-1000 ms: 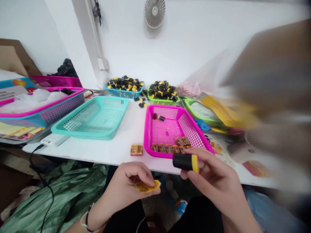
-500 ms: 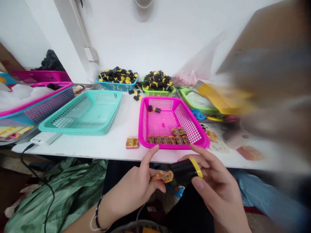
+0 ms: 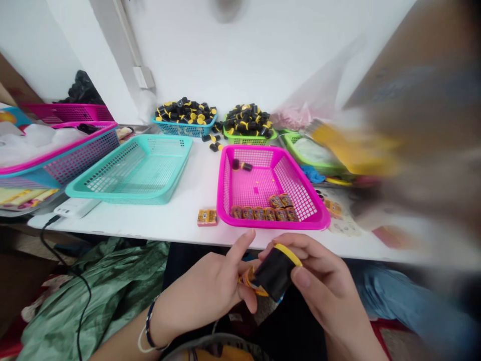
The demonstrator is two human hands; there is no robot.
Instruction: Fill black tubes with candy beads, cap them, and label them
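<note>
My right hand (image 3: 327, 283) is closed round a small black canister with a yellow lid (image 3: 276, 273), held tilted above my lap. The fingers of my left hand (image 3: 216, 276) pinch a printed orange label (image 3: 248, 282). This label sits against the lower left side of the canister; whether it sticks there I cannot tell. Just beyond my hands stands a magenta basket (image 3: 270, 222). Inside it, several labelled canisters (image 3: 259, 213) lie along the near side, and unlabelled black ones (image 3: 242, 165) at the far left. A small stack of orange labels (image 3: 207, 217) rests left of the basket.
A turquoise basket (image 3: 124, 198) stands at left. Behind, a blue basket (image 3: 184, 129) and a green basket (image 3: 250, 141) are heaped with black and yellow canisters. A power strip (image 3: 77, 207) with a cable lies at the left edge. A blurred person (image 3: 421, 175) is at right.
The canister in my right hand has moved left and tilted more, coming up against the label in my left hand. The view has shifted slightly. The person at right remains blurred.
</note>
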